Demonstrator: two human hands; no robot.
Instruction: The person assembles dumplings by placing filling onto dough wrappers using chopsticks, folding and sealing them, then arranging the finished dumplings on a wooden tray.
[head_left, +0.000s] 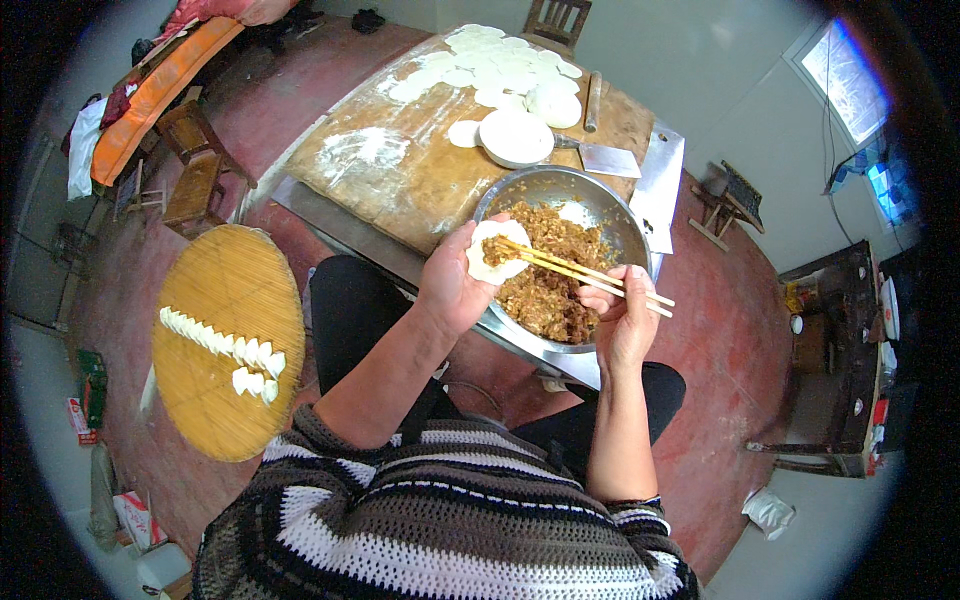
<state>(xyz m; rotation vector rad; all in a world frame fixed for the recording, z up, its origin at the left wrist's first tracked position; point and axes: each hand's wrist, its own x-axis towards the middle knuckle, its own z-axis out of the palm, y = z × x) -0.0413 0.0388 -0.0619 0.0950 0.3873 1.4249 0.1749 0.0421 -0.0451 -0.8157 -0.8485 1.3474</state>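
A round dough wrapper (480, 264) rests on the palm and fingers of my left hand (453, 281), with a dab of brown filling in its middle. My right hand (627, 311) grips a pair of wooden chopsticks (581, 271), whose tips touch that filling. Below both hands stands a steel bowl (636, 225) part full of minced filling (551, 307). Behind the bowl, a small bowl of white flour (517, 138) sits beside a metal scraper (609, 159). Many flat wrappers (487, 56) overlap at the far end of the floured wooden board (420, 180).
To my left, a round woven tray (225, 420) carries a row of folded dumplings (217, 341). A rolling pin (593, 101) lies at the board's far right. Wooden chairs (196, 161) stand at the left, a small folding stool (727, 202) and a dark cabinet (817, 375) at the right.
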